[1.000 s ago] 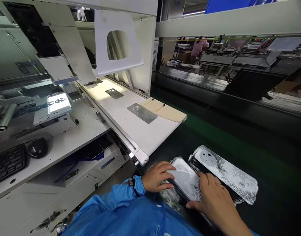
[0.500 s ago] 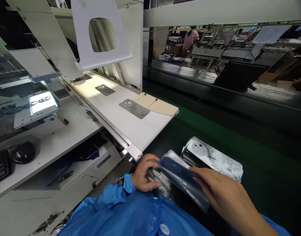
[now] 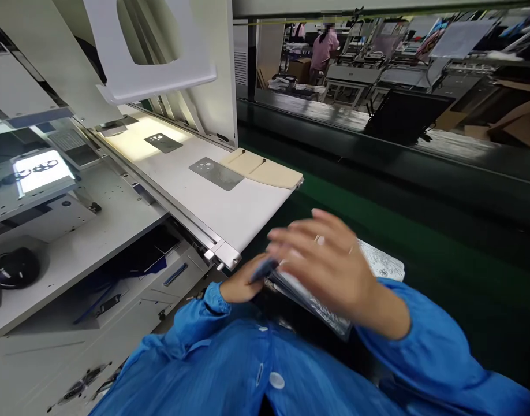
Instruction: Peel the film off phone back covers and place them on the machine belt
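My left hand (image 3: 242, 282) is closed round a dark bluish piece of film or sheet (image 3: 264, 269), seen mostly from its end; its full shape is hidden. My right hand (image 3: 329, 266), blurred by motion, is raised with its fingers stretched out towards the left one, and nothing shows in its grip. Beneath it lies a stack of thin phone-back-shaped panels with a shiny silvery top (image 3: 323, 306), partly covered by the hand. Behind the right wrist, a second silvery-topped stack (image 3: 384, 261) is half hidden.
Ahead and left, a white conveyor belt (image 3: 221, 214) carries grey panels with camera holes (image 3: 216, 173), beside a beige guide plate (image 3: 265, 167). A machine with a lit screen (image 3: 43, 172) and a mouse (image 3: 14, 268) stand left. A person in pink (image 3: 323, 49) is far back.
My right hand has lifted off the bluish film and swung up and left over the stack. My left hand now has a bluish piece in it. The view has shifted slightly.
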`<state>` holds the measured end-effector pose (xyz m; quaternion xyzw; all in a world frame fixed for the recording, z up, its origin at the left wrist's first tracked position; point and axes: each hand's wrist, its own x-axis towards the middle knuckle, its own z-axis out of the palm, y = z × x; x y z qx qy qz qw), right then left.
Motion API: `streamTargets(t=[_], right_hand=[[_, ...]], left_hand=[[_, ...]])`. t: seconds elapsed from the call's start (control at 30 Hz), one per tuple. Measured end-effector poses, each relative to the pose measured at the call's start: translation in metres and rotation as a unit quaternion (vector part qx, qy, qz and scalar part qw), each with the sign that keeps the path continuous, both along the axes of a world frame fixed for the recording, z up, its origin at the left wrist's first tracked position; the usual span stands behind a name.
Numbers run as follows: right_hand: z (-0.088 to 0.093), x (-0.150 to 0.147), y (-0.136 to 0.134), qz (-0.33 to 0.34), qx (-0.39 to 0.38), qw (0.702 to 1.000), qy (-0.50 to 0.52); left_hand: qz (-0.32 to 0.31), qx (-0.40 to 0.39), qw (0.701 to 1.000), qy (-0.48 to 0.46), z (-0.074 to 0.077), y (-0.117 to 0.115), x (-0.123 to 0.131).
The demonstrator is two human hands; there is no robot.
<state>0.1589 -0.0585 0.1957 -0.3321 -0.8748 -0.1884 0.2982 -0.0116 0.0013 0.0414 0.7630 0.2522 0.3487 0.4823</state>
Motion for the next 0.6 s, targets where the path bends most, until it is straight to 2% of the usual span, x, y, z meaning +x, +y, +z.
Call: streamTargets(t=[0.07,0.13,0.23,0.43,0.6], right_hand=[[0.001,0.021,0.015,-0.031,-0.104,0.994,0.027],[-0.004,0.033,0.027,0.006,-0.204,0.979,0.013],[-0.015,0.032,0.037,0.076,-0.287,0.954,0.033],[-0.015,0.018,0.04,0.113,-0.35,0.925,0.093],[-0.016,0.016,0.04,0.096,-0.31,0.942,0.081]], left_hand=[[-0.079,0.012,0.997,0.009,-0.008,0.009,-0.004],[-0.122,0.022,0.992,0.005,-0.013,0.016,-0.006],[-0.15,0.029,0.988,-0.022,-0.018,0.022,-0.006],[-0.152,0.031,0.988,-0.028,-0.028,0.028,-0.003],[-0.128,0.013,0.991,-0.025,-0.032,0.028,-0.003]])
